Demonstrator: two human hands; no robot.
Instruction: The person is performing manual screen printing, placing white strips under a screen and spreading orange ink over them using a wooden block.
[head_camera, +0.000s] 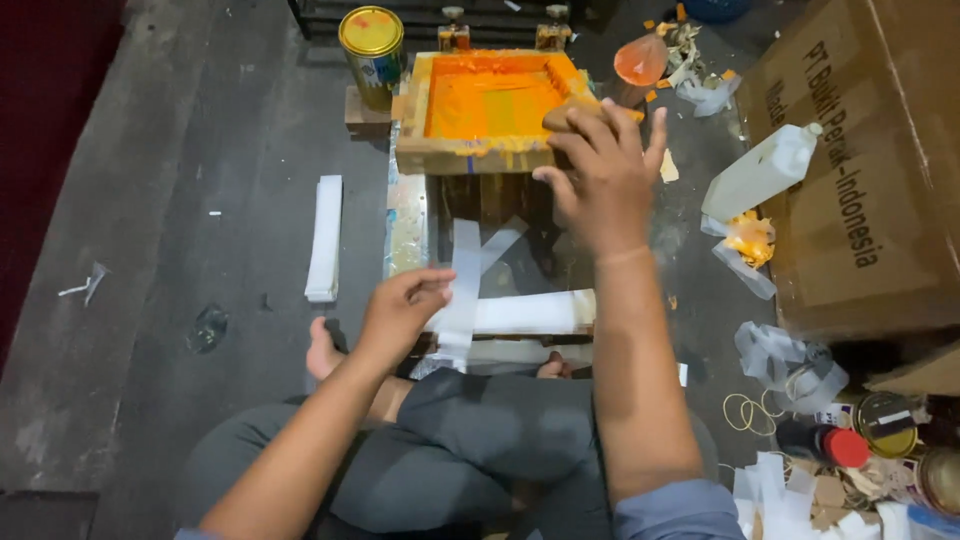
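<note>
holding white strip (462, 290) in left hand (403, 308), right hand (600, 175) on orange-inked wooden frame (487, 100)

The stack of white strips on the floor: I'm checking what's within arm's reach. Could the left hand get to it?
Probably yes. The left hand holds one white strip; the stack of white strips lies just to its left on bare floor, nothing between them.

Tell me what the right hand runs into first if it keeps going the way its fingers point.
The right hand points away from the body and already rests at the near right corner of the orange-coated wooden screen frame, so it meets that frame first; depth beyond it is hard to judge.
</note>
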